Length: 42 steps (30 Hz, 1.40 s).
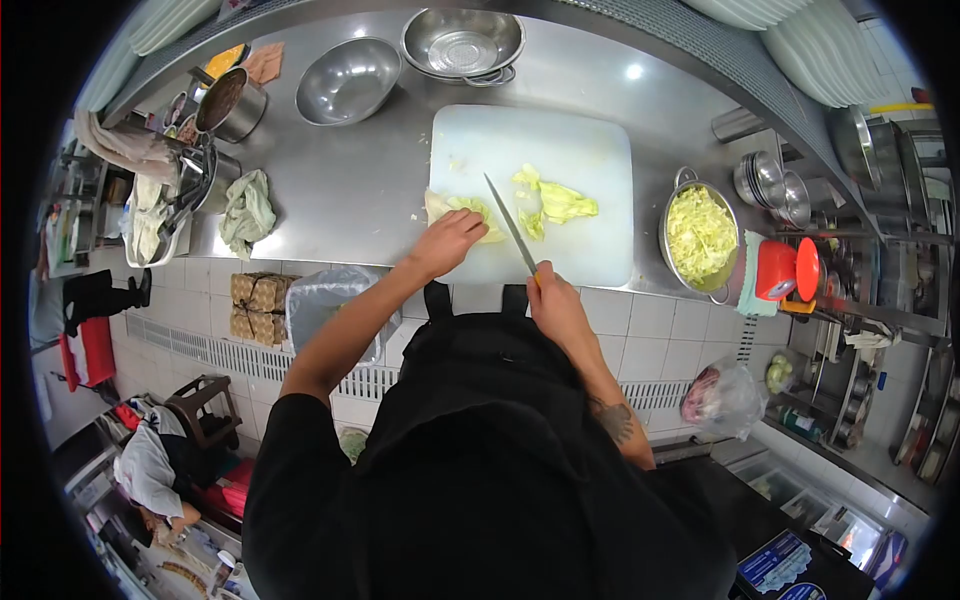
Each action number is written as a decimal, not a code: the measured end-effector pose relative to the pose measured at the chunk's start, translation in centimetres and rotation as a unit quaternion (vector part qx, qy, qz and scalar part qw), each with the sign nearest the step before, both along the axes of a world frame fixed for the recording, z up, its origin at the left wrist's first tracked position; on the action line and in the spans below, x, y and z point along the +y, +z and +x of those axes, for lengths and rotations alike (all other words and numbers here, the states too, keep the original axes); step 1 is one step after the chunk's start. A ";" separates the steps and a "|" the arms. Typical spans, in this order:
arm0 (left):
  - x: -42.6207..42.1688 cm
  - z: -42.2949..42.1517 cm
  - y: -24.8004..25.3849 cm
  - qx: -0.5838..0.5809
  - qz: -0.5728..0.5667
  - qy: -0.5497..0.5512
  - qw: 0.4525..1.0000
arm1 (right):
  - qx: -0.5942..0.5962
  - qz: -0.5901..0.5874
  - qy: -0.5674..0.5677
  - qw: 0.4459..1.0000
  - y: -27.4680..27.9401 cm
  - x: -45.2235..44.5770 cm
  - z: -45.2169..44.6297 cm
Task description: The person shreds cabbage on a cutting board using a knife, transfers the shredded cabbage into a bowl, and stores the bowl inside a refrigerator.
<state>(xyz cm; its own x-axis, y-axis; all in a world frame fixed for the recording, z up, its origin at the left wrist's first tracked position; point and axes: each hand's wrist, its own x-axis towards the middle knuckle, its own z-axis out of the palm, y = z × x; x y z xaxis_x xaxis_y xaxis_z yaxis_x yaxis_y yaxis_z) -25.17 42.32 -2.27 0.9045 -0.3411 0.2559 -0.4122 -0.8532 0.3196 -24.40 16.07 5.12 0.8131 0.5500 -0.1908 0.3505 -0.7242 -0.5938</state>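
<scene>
A white cutting board lies on the steel counter. My right hand is closed round the yellowish handle of a kitchen knife, whose blade points up and left over the board. At the board's left edge, my left hand has its fingers curled on a pale green piece of cabbage. The fingers hide part of that piece. Right of the blade rest loose cabbage leaves, apart from both hands.
A colander of shredded cabbage stands right of the board, near a red scale. Two steel bowls, one plain and one perforated, sit behind. A crumpled cloth lies left. Another person is at lower left.
</scene>
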 end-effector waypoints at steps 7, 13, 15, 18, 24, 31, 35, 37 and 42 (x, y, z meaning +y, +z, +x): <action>0.4 0.7 2.3 -0.008 0.012 0.008 1.000 | -0.022 -0.067 0.017 0.997 1.9 2.1 0.5; 1.2 1.6 2.0 0.054 0.024 -0.036 0.998 | -0.014 -0.164 0.094 0.982 1.9 2.6 1.2; 1.2 1.5 2.0 0.063 0.030 -0.038 0.997 | -0.020 -0.179 0.089 0.980 1.8 2.7 1.3; 1.1 1.3 1.4 0.026 0.030 -0.040 0.998 | -0.023 -0.136 0.087 0.987 -1.8 3.7 2.1; 1.4 0.9 1.6 0.005 0.048 -0.032 0.998 | -0.014 -0.163 0.081 0.983 0.6 4.1 1.3; 1.1 -0.4 0.6 0.019 0.034 -0.006 0.999 | -0.041 -0.146 0.075 0.985 -1.5 5.2 1.7; 1.1 0.0 0.1 -0.025 0.006 0.010 1.000 | -0.026 -0.146 0.072 0.986 -2.7 4.7 1.5; 1.2 0.2 0.6 -0.017 0.004 0.000 1.000 | -0.037 -0.123 0.075 0.989 -2.4 5.1 1.9; 1.4 0.0 0.8 0.021 0.003 -0.010 1.000 | -0.007 -0.150 0.061 0.987 -1.9 4.6 0.6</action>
